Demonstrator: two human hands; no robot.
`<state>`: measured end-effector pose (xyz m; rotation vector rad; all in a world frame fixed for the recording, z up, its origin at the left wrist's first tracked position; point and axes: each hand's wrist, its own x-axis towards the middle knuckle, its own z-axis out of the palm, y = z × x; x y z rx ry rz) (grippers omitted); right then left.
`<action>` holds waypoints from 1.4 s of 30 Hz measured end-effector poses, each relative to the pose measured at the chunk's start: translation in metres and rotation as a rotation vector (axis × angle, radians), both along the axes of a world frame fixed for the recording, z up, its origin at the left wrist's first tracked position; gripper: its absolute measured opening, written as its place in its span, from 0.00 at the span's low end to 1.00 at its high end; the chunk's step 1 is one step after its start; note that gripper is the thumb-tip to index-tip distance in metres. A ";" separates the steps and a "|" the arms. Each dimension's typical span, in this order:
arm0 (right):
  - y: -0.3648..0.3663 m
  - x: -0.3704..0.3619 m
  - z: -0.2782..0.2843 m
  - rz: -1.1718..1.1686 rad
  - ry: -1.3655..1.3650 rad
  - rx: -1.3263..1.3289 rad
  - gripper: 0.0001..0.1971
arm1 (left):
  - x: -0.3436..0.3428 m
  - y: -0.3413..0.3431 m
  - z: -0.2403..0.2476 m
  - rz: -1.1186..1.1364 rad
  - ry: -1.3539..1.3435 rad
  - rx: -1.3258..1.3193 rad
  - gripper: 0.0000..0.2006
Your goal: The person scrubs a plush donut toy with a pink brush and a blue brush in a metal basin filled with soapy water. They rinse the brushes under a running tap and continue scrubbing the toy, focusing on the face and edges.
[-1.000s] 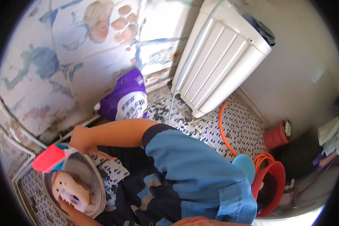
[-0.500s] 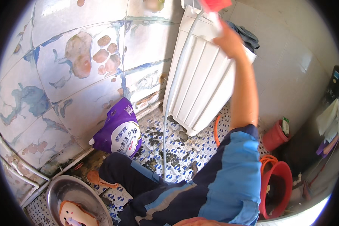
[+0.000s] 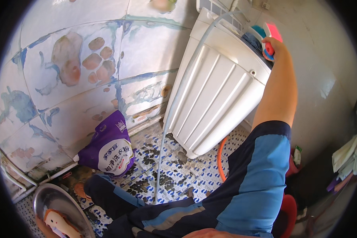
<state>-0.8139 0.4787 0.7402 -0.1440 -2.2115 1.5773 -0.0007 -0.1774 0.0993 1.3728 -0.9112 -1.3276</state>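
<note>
Basin: a round metal basin (image 3: 68, 203) at the lower left, partly cut off.
Left hand: seemingly at the basin's lower edge (image 3: 45, 228) – mostly out of view, so I cannot tell how its fingers stand.
Soft toy: cream with an orange edge (image 3: 59, 223), lying in the basin.
Bag: purple and white (image 3: 109, 144), upright on the patterned floor (image 3: 174, 178) by the tiled wall (image 3: 146, 51).
Grey hose: hangs down past the washing machine to the floor (image 3: 169, 119).
Washing machine: white, with a ribbed side (image 3: 214, 95).
Orange hose: curved on the floor (image 3: 221, 158).
Cloth: dark blue, at the machine's top edge (image 3: 253, 43).
Brush: pink and white (image 3: 273, 31), just beside the cloth – whether touching, I cannot tell.
Right hand: raised (image 3: 278, 45), fingers closed around the brush.
Tub: red (image 3: 288, 214), partly behind the blue sleeve (image 3: 252, 178).
</note>
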 end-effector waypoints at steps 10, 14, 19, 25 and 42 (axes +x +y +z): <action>0.051 -0.087 0.010 0.101 -0.158 0.249 0.16 | -0.004 0.018 -0.027 0.008 -0.025 0.017 0.21; 0.064 -0.096 -0.010 0.170 0.066 0.025 0.13 | -0.003 0.012 -0.027 -0.008 -0.050 0.010 0.21; 0.077 -0.089 -0.019 0.052 0.098 0.105 0.18 | -0.007 -0.003 -0.031 -0.061 -0.060 -0.009 0.20; 0.051 -0.044 -0.037 0.161 0.183 -0.189 0.19 | -0.020 -0.005 -0.029 -0.048 -0.039 0.004 0.20; 0.075 -0.071 0.000 -0.207 0.598 0.787 0.13 | -0.035 0.014 -0.018 0.014 0.006 0.057 0.22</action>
